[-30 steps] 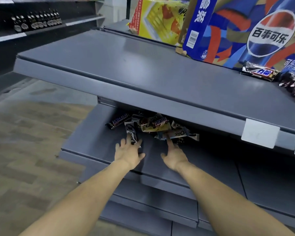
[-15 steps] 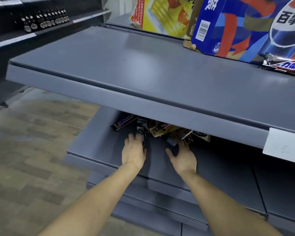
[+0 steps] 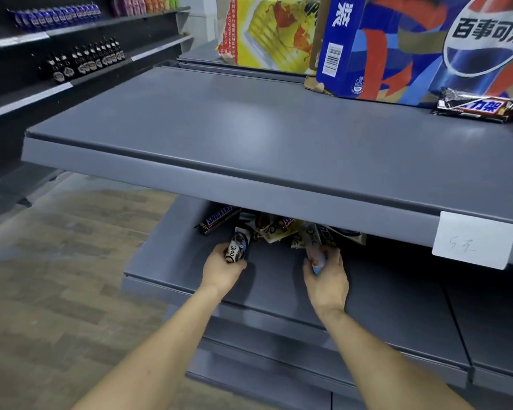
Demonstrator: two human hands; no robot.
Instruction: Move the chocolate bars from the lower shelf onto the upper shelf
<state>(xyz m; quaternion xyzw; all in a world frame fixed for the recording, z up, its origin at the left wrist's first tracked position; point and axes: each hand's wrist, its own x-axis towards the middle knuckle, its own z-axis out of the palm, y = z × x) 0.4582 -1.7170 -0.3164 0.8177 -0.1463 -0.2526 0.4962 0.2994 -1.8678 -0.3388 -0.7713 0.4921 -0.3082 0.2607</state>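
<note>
Both hands now grip bars: left hand (image 3: 219, 269) holds a brown Dove bar (image 3: 237, 247), right hand (image 3: 328, 275) a pale-blue bar (image 3: 317, 257); one Snickers bar (image 3: 219, 219) lies upper left.

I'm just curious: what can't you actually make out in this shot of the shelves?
- Chocolate pile, head view: its back part is hidden under the upper shelf.
- Packet in the right hand: fingers cover it; brand unreadable.
- Price tag: handwriting too faint.
- Bottles on the far shelves: too small to read.

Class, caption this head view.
Each hand, left hand and right hand, grips a chocolate bar on the lower shelf.
</note>
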